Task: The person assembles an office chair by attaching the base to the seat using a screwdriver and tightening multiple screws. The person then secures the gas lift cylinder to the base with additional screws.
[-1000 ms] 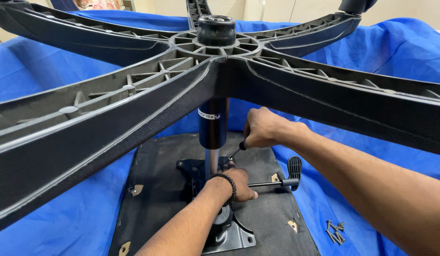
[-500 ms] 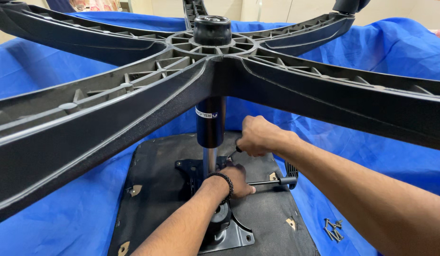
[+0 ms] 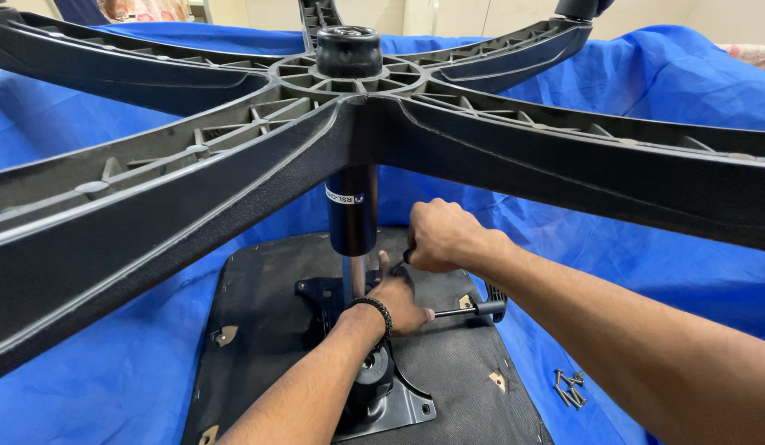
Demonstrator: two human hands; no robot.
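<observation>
An office chair lies upside down, its black five-armed base (image 3: 234, 124) spreading across the top of the view. The black gas cylinder (image 3: 352, 210) runs down to a metal mechanism plate (image 3: 403, 405) on the seat underside (image 3: 259, 330). My right hand (image 3: 442, 237) is closed around a dark tool handle (image 3: 408, 254) just right of the cylinder. My left hand (image 3: 401, 302), with a black bead bracelet at the wrist, rests on the mechanism beside the cylinder's thin rod. The tool's tip is hidden between the two hands.
A blue cloth (image 3: 94, 379) covers the surface under the seat. A black adjustment lever (image 3: 480, 310) sticks out to the right of the mechanism. Several dark screws (image 3: 570, 387) lie loose on the cloth at the right. The base arms overhang both hands.
Both hands stay at the mechanism. My right hand has shifted a little toward the cylinder with the tool, and the view has tilted slightly.
</observation>
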